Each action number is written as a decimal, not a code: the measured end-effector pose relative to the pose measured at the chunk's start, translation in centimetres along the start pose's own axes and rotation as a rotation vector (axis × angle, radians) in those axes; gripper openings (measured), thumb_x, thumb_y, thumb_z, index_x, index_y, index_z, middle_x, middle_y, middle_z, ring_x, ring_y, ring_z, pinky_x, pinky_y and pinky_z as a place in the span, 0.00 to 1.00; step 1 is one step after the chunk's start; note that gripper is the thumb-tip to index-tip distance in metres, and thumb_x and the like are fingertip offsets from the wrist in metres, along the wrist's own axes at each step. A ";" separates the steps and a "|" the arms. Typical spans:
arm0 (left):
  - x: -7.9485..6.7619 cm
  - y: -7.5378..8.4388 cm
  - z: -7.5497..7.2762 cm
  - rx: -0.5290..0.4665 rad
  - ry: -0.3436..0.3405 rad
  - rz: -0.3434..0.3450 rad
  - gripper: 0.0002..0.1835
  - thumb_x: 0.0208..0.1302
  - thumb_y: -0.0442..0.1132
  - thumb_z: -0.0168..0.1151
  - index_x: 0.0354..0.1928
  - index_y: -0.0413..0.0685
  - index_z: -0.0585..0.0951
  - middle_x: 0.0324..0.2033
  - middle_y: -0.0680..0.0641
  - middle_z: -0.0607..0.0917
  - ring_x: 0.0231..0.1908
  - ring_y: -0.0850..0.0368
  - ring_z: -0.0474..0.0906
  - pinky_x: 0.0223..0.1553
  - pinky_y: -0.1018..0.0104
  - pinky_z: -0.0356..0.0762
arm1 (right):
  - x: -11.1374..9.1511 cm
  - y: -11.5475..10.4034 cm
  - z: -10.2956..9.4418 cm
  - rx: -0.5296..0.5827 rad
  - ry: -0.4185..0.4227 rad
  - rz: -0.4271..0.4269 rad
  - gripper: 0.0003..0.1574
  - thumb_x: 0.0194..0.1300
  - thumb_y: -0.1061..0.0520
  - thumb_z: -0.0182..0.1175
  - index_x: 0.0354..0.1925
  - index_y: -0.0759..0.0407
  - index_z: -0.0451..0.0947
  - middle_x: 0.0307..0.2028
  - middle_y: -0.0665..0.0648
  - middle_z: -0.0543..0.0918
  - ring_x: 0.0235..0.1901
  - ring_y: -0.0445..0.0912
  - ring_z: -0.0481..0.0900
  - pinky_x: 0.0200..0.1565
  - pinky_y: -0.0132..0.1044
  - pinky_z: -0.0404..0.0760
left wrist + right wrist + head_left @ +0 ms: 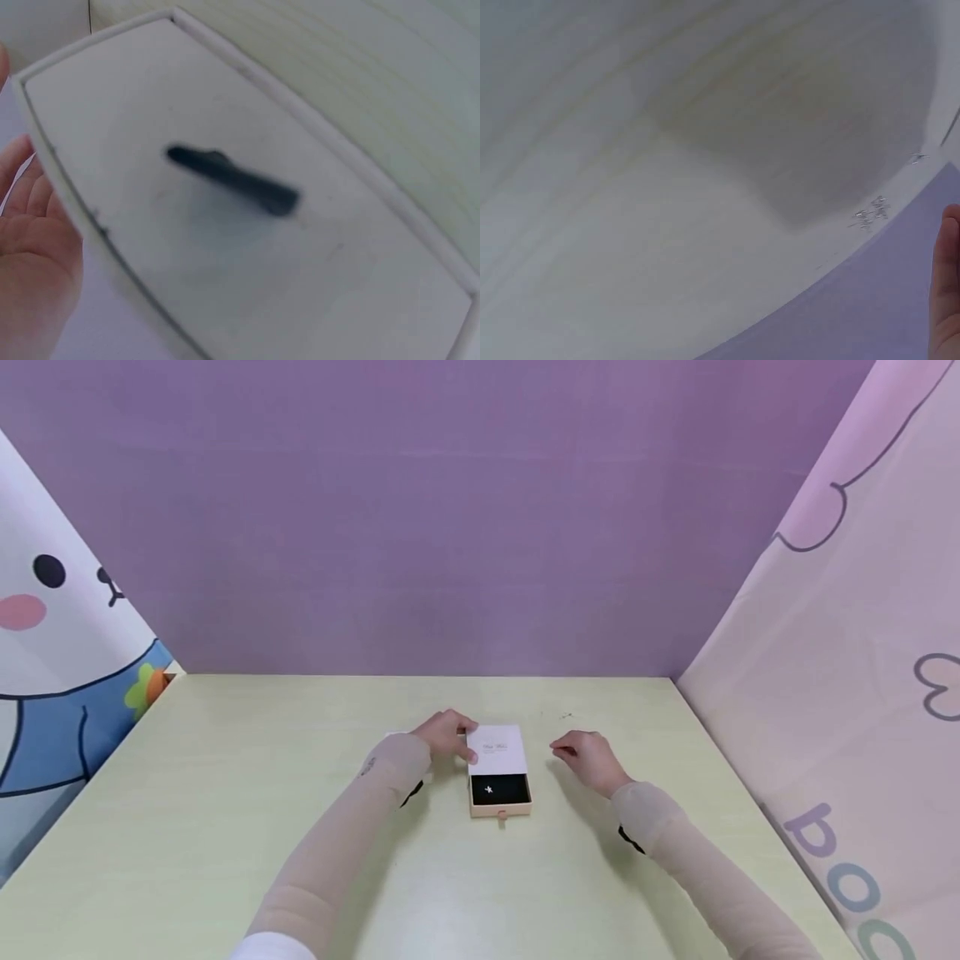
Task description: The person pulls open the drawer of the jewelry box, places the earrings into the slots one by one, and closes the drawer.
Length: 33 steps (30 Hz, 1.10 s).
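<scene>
A small white sliding jewelry box (497,750) lies on the table with its drawer partly pulled out toward me. On the drawer's black lining (512,788) sits a tiny silver star-shaped piece (489,790). My left hand (444,732) grips the box sleeve at its left side, thumb and index finger at the edge. To the right of the box, my right hand (588,758) hovers over the table, thumb and fingertips close together; I cannot tell whether something tiny is between them. Several small silver pieces (567,716) lie beyond the right hand.
A white tray-like object (112,97) with a blurred dark bar (232,178) across it fills much of the left wrist view. The pale wood-grain table (225,827) meets a purple backdrop (420,527) behind and printed fabric panels on both sides.
</scene>
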<state>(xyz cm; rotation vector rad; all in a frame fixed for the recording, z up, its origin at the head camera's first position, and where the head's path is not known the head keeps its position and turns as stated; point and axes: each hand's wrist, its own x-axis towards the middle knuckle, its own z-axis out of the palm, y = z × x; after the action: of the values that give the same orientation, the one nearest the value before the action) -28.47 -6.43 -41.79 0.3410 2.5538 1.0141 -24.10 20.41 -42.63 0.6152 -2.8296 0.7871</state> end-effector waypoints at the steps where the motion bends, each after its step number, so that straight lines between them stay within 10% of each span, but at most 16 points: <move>1: 0.0 0.0 0.0 -0.002 -0.002 0.001 0.39 0.42 0.39 0.73 0.61 0.44 0.70 0.60 0.44 0.72 0.62 0.48 0.65 0.65 0.56 0.58 | 0.0 0.2 0.0 -0.019 -0.006 0.001 0.09 0.57 0.65 0.61 0.38 0.64 0.83 0.35 0.58 0.85 0.37 0.50 0.83 0.38 0.40 0.82; 17: 0.3 -0.5 0.5 -0.007 -0.002 0.014 0.39 0.42 0.40 0.74 0.60 0.44 0.71 0.59 0.44 0.73 0.61 0.48 0.67 0.65 0.56 0.59 | 0.1 1.5 1.1 -0.199 -0.171 -0.029 0.11 0.57 0.68 0.59 0.39 0.62 0.84 0.38 0.57 0.85 0.42 0.50 0.82 0.44 0.40 0.81; 26: 0.5 -0.5 0.3 0.000 0.008 0.011 0.39 0.42 0.39 0.74 0.60 0.44 0.71 0.59 0.45 0.73 0.61 0.49 0.67 0.65 0.56 0.59 | 0.5 1.6 1.3 -0.253 -0.161 -0.143 0.18 0.53 0.75 0.53 0.20 0.55 0.77 0.22 0.47 0.75 0.24 0.39 0.64 0.29 0.28 0.68; 33: 0.5 -0.4 0.3 0.013 0.009 0.018 0.38 0.42 0.39 0.74 0.60 0.43 0.71 0.59 0.44 0.74 0.61 0.49 0.67 0.65 0.57 0.60 | 0.4 1.5 1.4 -0.264 -0.140 -0.151 0.14 0.55 0.72 0.57 0.27 0.56 0.82 0.27 0.49 0.83 0.29 0.38 0.76 0.35 0.33 0.79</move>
<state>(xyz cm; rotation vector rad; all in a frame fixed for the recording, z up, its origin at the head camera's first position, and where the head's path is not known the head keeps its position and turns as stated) -28.83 -6.39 -42.36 0.3646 2.5710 1.0077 -25.18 20.73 -44.44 0.8570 -2.8968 0.3489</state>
